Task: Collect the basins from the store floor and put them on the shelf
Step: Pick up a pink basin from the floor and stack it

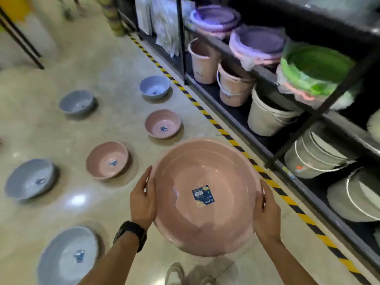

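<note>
Both hands held a pink basin (205, 167) in the air above the floor (102, 64), tilted so that its inside faced the camera. The left hand (143, 199) gripped the rim on the left, with the thumb on the inner edge and the fingers curled behind. The right hand (266, 210) gripped the opposite rim in the same way. A watch (131, 233) sat on the left wrist. A blue sticker (202, 195) lay on the basin's bottom.

The basin was near the shelf (265, 73), which stood to the right, but it was not on it.

Six more basins stood upright on the floor to the left, apart from one another. The second pink basin (108, 160) was just left of the held one, and the third pink basin (163, 124) was beyond it. The nearest blue basin (67, 256) was at the lower left, the left blue basin (29, 178) further up, the grey-blue basin (77, 101) beyond that, and the far blue basin (155, 87) close to the striped tape (226, 136).

The tape ran along the shelf's foot. The lower tier held two pink buckets (202, 62) and a white bucket (267, 118). The tier above held purple stacks (257, 42) and a green stack (316, 66), both blurred.
</note>
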